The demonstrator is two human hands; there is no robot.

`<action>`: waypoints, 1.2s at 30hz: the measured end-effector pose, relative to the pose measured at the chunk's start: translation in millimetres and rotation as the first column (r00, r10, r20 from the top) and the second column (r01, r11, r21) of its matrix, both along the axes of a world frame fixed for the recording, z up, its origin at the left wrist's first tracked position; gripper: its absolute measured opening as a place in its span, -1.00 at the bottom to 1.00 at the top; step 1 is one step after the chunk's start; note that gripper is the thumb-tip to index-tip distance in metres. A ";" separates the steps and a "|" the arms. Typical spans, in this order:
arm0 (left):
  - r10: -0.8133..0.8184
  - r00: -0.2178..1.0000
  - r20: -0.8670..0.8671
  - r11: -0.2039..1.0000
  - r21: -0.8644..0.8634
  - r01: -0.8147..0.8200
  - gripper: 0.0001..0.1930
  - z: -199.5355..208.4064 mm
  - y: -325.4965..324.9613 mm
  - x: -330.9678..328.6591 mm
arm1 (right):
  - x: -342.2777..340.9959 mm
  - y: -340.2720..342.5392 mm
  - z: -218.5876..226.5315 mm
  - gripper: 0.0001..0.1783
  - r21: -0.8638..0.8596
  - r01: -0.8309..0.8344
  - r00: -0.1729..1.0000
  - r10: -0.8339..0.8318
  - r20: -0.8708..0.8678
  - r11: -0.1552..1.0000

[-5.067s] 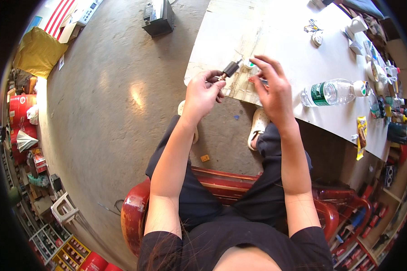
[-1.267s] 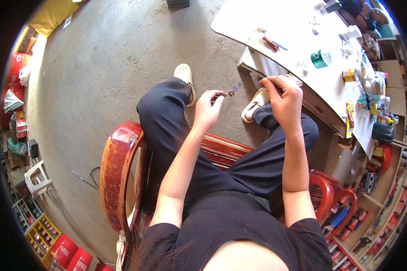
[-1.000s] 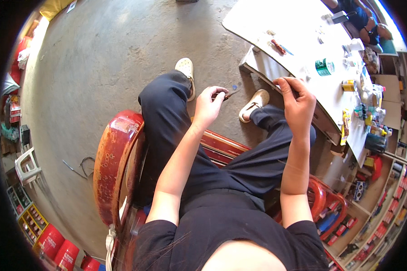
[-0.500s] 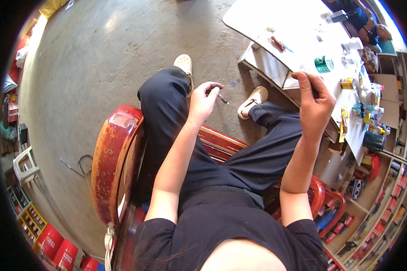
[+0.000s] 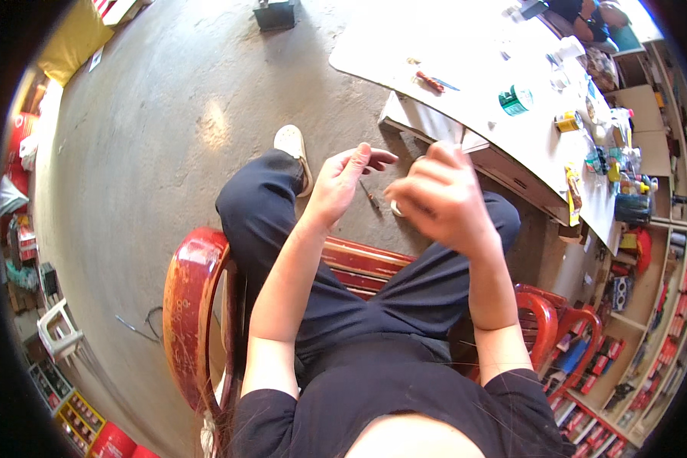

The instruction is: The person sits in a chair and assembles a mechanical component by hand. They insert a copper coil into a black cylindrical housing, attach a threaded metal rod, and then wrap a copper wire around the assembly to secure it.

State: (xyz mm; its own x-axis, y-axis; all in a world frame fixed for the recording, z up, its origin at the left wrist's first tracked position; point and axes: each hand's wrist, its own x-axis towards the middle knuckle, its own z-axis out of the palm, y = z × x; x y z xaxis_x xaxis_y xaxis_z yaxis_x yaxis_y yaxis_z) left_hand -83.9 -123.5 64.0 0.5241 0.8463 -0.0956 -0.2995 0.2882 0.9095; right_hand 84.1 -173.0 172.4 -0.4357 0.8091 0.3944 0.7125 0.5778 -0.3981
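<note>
In front of my lap, my left hand (image 5: 342,183) has its thumb and fingers bent toward each other. Just below those fingers, a thin dark-brown pen-like tool (image 5: 373,200) slants downward; its grip is mostly hidden by the hand. Close on the right side, my right hand (image 5: 441,195) has curled fingers smeared by motion, and whether they hold anything does not show. The two hands are near each other but apart.
A white table (image 5: 389,53) stands ahead right, bearing a green-labelled tub (image 5: 516,100), a red-handled tool (image 5: 430,82), a yellow can (image 5: 569,121) and several bottles. My red wooden chair (image 5: 195,305) surrounds me. Another person (image 5: 588,19) sits beyond the table. Shelves line the right.
My right hand has come down and left, close to my left hand. The pen-like tool now points more steeply downward. The whole view has shifted, showing more floor ahead.
</note>
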 end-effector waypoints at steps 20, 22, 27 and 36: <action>-0.148 0.976 0.162 0.878 -0.433 0.205 -0.76 20.0 95.1 57.9 | 13.7 36.2 -71.0 -0.89 -0.133 -0.349 0.922 0.365 0.129 0.928; -0.130 0.981 0.144 0.869 -0.460 0.183 -0.75 18.3 103.5 61.9 | 18.6 41.2 -76.5 -0.87 -0.232 -0.368 0.898 0.409 0.163 0.901; -0.178 0.971 0.159 0.853 -0.468 0.233 -0.77 2.3 120.2 58.1 | 35.6 62.6 -82.5 -0.66 0.078 -0.229 0.974 0.227 0.023 0.970; -0.299 0.950 0.094 0.781 -0.548 0.300 -0.80 1.7 123.0 51.4 | 81.6 102.0 -94.9 -0.63 0.234 0.271 0.962 -0.269 -0.039 0.934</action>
State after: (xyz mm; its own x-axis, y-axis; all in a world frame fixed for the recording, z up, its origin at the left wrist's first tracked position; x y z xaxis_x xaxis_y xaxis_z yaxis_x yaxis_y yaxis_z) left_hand -32.6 -0.5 65.8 0.7429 0.4516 -0.4942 -0.1154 0.8136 0.5699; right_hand 165.7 -71.0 77.6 -0.2107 0.7798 0.5895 0.8528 0.4414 -0.2791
